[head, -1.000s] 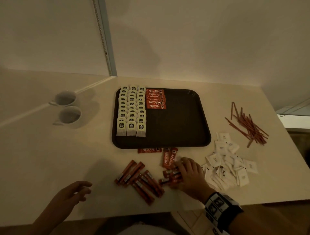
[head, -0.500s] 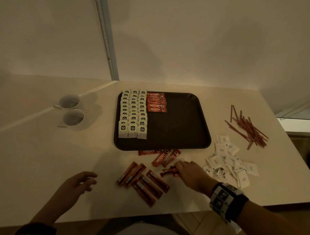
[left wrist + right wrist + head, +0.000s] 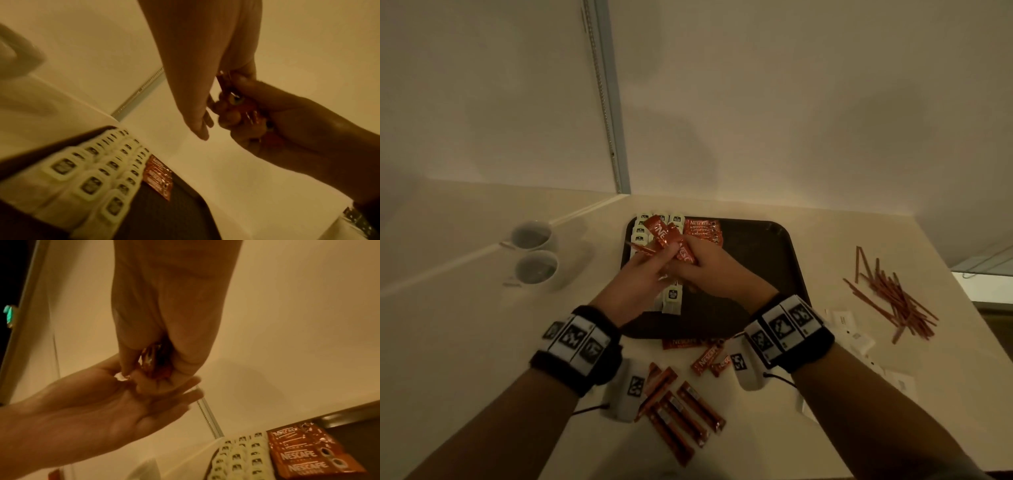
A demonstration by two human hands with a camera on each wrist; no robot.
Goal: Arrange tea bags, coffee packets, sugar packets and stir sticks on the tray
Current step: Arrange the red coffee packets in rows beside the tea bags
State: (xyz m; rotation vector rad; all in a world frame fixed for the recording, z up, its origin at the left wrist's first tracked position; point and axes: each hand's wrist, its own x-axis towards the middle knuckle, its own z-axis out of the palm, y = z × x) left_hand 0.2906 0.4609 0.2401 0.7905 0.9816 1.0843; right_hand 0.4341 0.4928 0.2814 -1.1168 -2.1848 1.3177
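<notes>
Both hands are raised together above the left half of the dark tray (image 3: pixel 774 246), which sits at the middle of the counter (image 3: pixel 465 342) near its back edge. The right hand (image 3: pixel 717 270) is curled round a small bunch of red coffee packets (image 3: pixel 667 236) that fan out above its fingers. The left hand (image 3: pixel 640 281) meets it from the left; its fingers look mostly straight, with the thumb and forefinger seeming to pinch the lower ends of the same bunch, though the wrist views are too blurred to be sure.

On the tray, white tea bags (image 3: pixel 92 178) lie in three neat overlapping columns along the left edge. Just beside them, at the back, is a short stack of flat coffee packets (image 3: pixel 304 452).

More coffee packets lie loose on the counter just in front of the tray's front edge (image 3: pixel 709 356), and a cluster of narrow coffee sticks (image 3: pixel 678 418) lies nearer the front edge of the counter, between the two forearms. White sugar packets (image 3: pixel 856 329) are scattered toward the front right, partly hidden by the right forearm. A loose pile of brown stir sticks (image 3: pixel 893 294) lies near the right edge. Two white cups (image 3: pixel 536 253) stand side by side to the left of the tray.
</notes>
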